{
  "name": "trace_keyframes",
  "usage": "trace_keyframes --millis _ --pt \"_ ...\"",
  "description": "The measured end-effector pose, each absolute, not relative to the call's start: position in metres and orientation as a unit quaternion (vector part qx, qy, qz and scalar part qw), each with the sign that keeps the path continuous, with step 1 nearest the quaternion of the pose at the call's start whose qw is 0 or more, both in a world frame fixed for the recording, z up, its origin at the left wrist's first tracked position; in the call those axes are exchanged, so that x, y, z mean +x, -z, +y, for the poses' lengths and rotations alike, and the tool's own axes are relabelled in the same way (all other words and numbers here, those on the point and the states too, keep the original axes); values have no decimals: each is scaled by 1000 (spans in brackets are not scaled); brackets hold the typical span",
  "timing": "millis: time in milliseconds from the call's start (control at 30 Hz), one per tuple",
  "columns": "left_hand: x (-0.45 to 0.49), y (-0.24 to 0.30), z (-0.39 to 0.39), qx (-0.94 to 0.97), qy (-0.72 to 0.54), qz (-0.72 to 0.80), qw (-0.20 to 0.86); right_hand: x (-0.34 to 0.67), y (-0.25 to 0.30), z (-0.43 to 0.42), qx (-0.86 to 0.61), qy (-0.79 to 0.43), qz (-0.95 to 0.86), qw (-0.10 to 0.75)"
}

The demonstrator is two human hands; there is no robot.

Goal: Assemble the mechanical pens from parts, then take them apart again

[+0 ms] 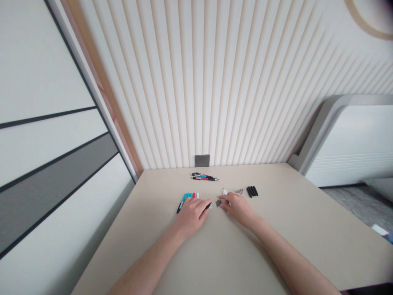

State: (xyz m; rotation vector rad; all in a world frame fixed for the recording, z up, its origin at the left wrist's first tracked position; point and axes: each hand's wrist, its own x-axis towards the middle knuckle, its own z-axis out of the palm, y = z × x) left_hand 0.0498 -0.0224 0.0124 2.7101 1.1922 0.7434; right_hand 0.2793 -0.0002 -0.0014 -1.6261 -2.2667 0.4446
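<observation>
My left hand [193, 214] rests on the beige table [276, 229] over a row of blue and pink pen barrels [188, 196]; its fingers curl round a pen with a black tip [208, 205]. My right hand [238, 207] lies just right of it, fingers pinched at a small pile of dark parts [218, 203], with white pieces [224, 191] beside the fingertips. Further back lie assembled pens [204, 176] in blue, pink and black.
Small metal bits [239, 191] and a few black caps [252, 191] lie to the right of my right hand. A grey wall socket [202, 160] sits at the table's back edge. A white and grey unit [346, 139] stands at the right.
</observation>
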Motion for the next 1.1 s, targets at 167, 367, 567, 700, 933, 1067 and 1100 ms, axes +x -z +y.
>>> trace_keyframes --millis 167,367,567,700,933,1067,1100 --pt "50 -11 -22 887 -243 390 40 280 4 3 -563 -154 -798 147" --pt "50 -12 -22 887 -249 388 39 279 2 4 -559 -154 -804 132" --pt "50 -11 -21 887 -245 389 41 279 0 1 -561 -149 -803 134" --pt "50 -11 -21 887 -241 392 45 281 -5 0 -573 -151 -795 131" --pt "50 -14 -23 888 -239 388 53 286 -7 2 -591 -129 -787 118" --pt "51 -14 -23 887 -238 391 51 283 -10 -1 -588 -133 -790 115" --pt "51 -15 -23 887 -239 391 49 282 -11 -1 -588 -136 -789 113"
